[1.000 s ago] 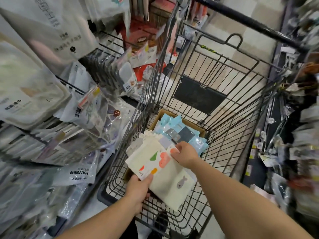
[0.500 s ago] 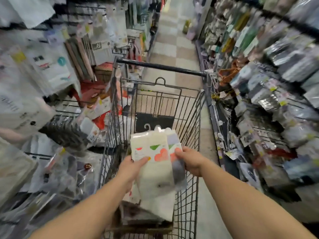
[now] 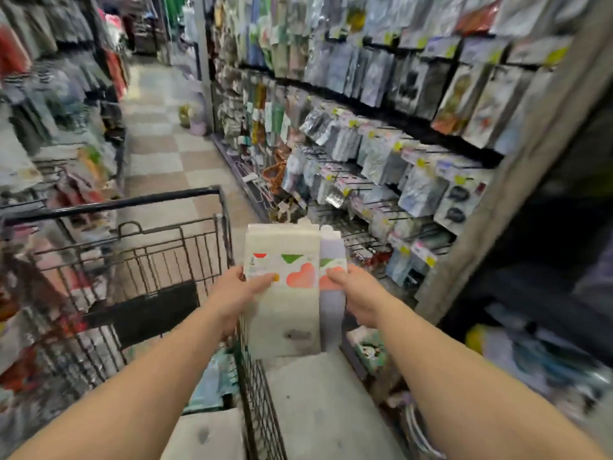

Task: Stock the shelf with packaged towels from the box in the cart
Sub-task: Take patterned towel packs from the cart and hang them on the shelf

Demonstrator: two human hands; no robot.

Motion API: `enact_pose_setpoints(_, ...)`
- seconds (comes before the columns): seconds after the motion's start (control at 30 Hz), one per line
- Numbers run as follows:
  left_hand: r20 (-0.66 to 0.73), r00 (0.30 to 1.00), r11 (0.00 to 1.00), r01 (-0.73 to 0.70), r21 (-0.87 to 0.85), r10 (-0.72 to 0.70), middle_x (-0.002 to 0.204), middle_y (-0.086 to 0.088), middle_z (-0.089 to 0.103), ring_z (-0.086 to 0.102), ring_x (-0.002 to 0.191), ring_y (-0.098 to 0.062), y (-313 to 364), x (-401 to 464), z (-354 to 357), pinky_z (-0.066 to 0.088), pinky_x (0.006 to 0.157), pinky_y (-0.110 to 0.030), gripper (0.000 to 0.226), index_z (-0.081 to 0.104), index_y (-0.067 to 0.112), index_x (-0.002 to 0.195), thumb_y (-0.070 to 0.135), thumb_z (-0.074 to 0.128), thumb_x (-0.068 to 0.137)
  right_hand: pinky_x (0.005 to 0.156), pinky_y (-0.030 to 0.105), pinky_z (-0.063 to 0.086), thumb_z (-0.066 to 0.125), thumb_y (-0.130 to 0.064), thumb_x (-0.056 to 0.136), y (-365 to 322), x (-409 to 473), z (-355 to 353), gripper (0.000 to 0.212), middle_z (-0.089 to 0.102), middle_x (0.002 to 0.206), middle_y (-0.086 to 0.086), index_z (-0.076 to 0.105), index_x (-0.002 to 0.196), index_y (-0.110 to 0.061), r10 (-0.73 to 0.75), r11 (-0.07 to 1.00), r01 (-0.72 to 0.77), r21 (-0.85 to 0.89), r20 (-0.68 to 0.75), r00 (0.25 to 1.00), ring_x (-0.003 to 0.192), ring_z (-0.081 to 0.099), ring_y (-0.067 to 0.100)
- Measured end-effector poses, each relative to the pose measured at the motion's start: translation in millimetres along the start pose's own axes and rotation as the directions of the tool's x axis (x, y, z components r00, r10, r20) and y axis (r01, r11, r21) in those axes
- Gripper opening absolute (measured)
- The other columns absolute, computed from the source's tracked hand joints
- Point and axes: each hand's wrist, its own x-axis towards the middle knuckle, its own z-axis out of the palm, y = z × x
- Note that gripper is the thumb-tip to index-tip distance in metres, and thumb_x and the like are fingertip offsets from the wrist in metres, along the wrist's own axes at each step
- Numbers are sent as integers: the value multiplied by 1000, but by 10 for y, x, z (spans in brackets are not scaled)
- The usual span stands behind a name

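Observation:
I hold a stack of packaged towels (image 3: 285,287) upright in front of me, cream on the front and a lavender one behind at the right, with a label showing a pink heart and green shapes. My left hand (image 3: 237,292) grips the stack's left edge, thumb on the label. My right hand (image 3: 353,293) grips its right edge. The stack is beyond the wire cart's (image 3: 139,257) right side, in front of the right shelf (image 3: 381,154) with its hanging packages. More towels (image 3: 212,383) lie low in the cart.
The black cart handle bar (image 3: 112,204) runs across at left. Racks of hanging goods (image 3: 49,94) line the left of the aisle. A checkered floor (image 3: 159,151) stretches ahead. A grey post (image 3: 517,171) and dark lower shelf stand at right.
Both hands lifted the towel stack out of the cart and carried it right, toward the right shelf. My view turned from the cart's inside to the right side of the aisle.

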Motion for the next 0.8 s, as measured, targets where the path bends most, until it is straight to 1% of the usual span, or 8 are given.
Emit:
enact_pose_setpoints(0.1, 94, 996, 1000, 2, 0, -2, 109, -11, 74, 71, 96, -26, 47, -74, 656, 58, 83, -40, 28, 66, 12, 109, 13, 78, 83, 70, 30, 55, 51, -7, 100, 13, -324, -671, 24, 73, 105, 16, 64, 118, -1, 9, 999, -5, 47, -90, 996, 88, 69, 27)
enact_pose_setpoints(0.2, 186, 982, 999, -24, 25, 19, 104, -10, 76, 73, 88, -21, -2, -196, 1367, 59, 73, -31, 21, 69, 10, 105, 8, 75, 86, 88, 44, 49, 55, -15, 97, 120, -704, -1375, 27, 72, 110, 20, 65, 115, 1, -5, 1000, 10, 30, -176, 984, 102, 66, 36)
enact_pose_setpoints(0.27, 272, 962, 997, -54, 46, 40, 98, -4, 77, 73, 80, -15, -15, -377, 1865, 60, 69, -27, 10, 71, 14, 95, 5, 70, 89, 97, 46, 52, 50, -13, 100, 179, -1023, -1838, 24, 73, 112, 15, 67, 114, -3, -45, 998, 51, 27, -204, 978, 108, 67, 33)
enact_pose_setpoints(0.4, 376, 925, 991, -100, 91, 59, 106, -9, 77, 73, 94, -25, -66, -779, 2836, 59, 84, -37, 16, 71, 11, 106, 10, 71, 89, 85, 37, 49, 46, -7, 93, 246, -1726, -2644, 23, 70, 101, 12, 67, 103, -6, -112, 994, 107, -35, -272, 956, 92, 63, 22)
enact_pose_setpoints(0.53, 473, 879, 984, -136, 111, 68, 106, -5, 77, 73, 98, -26, -109, -1221, 3763, 57, 92, -46, 32, 70, 14, 112, 25, 78, 83, 90, 41, 49, 51, -15, 84, 369, -2378, -3408, 23, 72, 102, 14, 69, 96, -7, -189, 981, 158, -113, -375, 907, 95, 64, 29)
enact_pose_setpoints(0.63, 559, 823, 975, -195, 111, 101, 94, -1, 79, 75, 88, -21, -140, -1591, 4416, 59, 86, -41, 9, 73, 15, 100, 14, 69, 92, 74, 35, 44, 47, -8, 90, 446, -2863, -3935, 19, 63, 85, 10, 65, 86, -13, -205, 978, 159, -133, -497, 844, 82, 56, 23)
enact_pose_setpoints(0.7, 609, 786, 970, -215, 109, 106, 88, 4, 79, 75, 84, -15, -143, -1836, 4800, 59, 83, -37, 10, 73, 19, 95, 12, 65, 95, 70, 33, 38, 47, -8, 87, 485, -3146, -4238, 19, 59, 81, 10, 63, 81, -15, -196, 980, 148, -130, -560, 805, 78, 52, 20)
enact_pose_setpoints(0.8, 657, 746, 970, -222, 98, 105, 95, 4, 79, 74, 93, -20, -148, -2056, 5271, 57, 91, -43, 9, 73, 22, 96, 16, 67, 94, 67, 34, 34, 49, -17, 75, 542, -3457, -4630, 12, 54, 75, 9, 61, 73, -20, -189, 982, 135, -134, -640, 745, 72, 46, 20)
